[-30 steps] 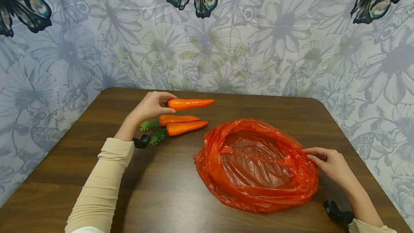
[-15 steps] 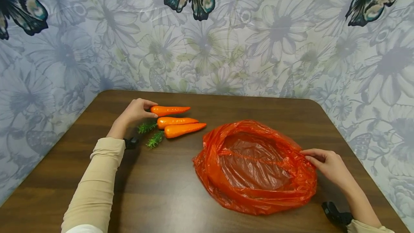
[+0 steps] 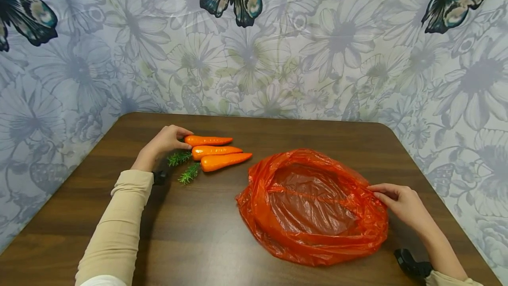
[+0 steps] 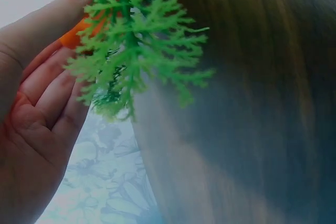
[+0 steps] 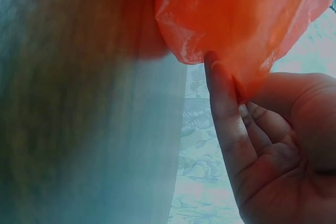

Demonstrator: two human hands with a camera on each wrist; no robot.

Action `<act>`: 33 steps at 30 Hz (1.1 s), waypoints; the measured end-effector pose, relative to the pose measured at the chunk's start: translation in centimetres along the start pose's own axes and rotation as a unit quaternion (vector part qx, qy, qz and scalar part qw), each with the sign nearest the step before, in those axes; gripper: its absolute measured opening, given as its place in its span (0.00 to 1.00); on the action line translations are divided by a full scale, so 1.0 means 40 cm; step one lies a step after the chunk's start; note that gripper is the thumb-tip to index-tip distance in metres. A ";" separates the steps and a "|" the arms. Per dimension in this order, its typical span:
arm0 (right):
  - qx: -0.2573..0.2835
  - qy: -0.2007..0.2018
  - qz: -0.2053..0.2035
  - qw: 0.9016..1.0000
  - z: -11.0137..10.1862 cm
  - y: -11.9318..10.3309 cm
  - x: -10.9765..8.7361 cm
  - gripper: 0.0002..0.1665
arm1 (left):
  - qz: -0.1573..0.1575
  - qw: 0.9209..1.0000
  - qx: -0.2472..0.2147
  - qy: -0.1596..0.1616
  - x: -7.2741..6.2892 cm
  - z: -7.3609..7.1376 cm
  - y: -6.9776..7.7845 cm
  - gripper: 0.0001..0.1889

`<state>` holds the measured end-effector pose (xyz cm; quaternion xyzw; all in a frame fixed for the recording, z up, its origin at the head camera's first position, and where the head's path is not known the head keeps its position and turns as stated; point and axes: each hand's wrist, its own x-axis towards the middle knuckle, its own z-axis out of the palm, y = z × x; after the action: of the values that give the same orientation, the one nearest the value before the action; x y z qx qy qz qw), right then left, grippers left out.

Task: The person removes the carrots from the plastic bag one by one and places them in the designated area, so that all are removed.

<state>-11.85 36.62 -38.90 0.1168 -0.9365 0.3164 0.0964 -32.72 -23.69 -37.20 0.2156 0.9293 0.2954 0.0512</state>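
Three orange carrots lie side by side at the back left of the table. My left hand (image 3: 166, 139) grips the thick end of the farthest carrot (image 3: 210, 141), which rests beside the middle carrot (image 3: 216, 152). The nearest carrot (image 3: 225, 161) points right, its green top toward the left. In the left wrist view, feathery green leaves (image 4: 136, 45) hang in front of the fingers and hide part of the grip. A red plastic bag (image 3: 270, 237) sits on the table with its mouth spread wide. My right hand (image 3: 406, 204) pinches the right rim of this bag between thumb and fingers.
The brown wooden table (image 3: 190, 233) has rounded far corners. Behind it hangs a flowered cloth backdrop (image 3: 337, 65) with butterflies. A black wrist device (image 3: 412, 265) sits at the right wrist.
My left hand has moved left and down with the farthest carrot, from above the others to beside them on the table. The right hand keeps its hold on the bag.
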 end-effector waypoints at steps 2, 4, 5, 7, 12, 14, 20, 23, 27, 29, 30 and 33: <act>0.000 0.001 -0.003 1.000 -0.001 -0.001 0.003 0.10 | 0.000 1.000 0.003 -0.004 -0.002 0.000 0.003 0.24; -0.002 0.003 -0.007 1.000 -0.002 -0.002 0.005 0.10 | -0.001 1.000 0.003 -0.007 -0.004 0.000 0.005 0.24; -0.003 0.002 -0.010 1.000 -0.002 -0.002 0.007 0.10 | -0.004 1.000 0.001 -0.008 -0.006 -0.001 0.006 0.24; -0.003 0.003 -0.013 1.000 -0.002 -0.003 0.011 0.10 | -0.008 1.000 0.001 -0.008 -0.011 -0.004 0.008 0.25; 0.004 -0.003 -0.013 1.000 -0.002 -0.007 0.017 0.13 | -0.007 1.000 0.008 -0.005 -0.019 -0.013 0.007 0.27; 0.009 -0.010 -0.010 1.000 -0.004 -0.008 0.020 0.16 | -0.004 1.000 0.014 -0.002 -0.023 -0.016 0.003 0.27; 0.002 -0.022 -0.012 1.000 -0.020 -0.005 0.026 0.22 | 0.002 1.000 0.021 0.008 -0.059 -0.029 0.004 0.27; -0.007 -0.032 -0.017 0.999 -0.037 -0.002 0.023 0.25 | 0.000 1.000 0.015 0.018 -0.094 -0.044 0.014 0.25; -0.024 -0.056 0.003 0.998 -0.075 0.007 0.018 0.26 | 0.000 0.998 0.031 0.061 -0.153 -0.063 0.037 0.24; -0.038 -0.054 0.018 0.998 -0.094 0.012 0.019 0.26 | -0.005 0.995 0.047 0.089 -0.187 -0.067 0.049 0.26; -0.048 -0.047 0.023 0.997 -0.102 0.015 0.021 0.26 | -0.007 0.993 0.057 0.103 -0.203 -0.066 0.053 0.27; -0.060 -0.025 0.025 0.998 -0.123 0.018 0.031 0.27 | -0.016 0.987 0.083 0.134 -0.244 -0.059 0.056 0.30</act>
<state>-12.71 40.01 -35.15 0.0948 -0.9585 0.2590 0.0721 -23.60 -27.51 -34.31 0.1630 0.9523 0.2429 -0.0871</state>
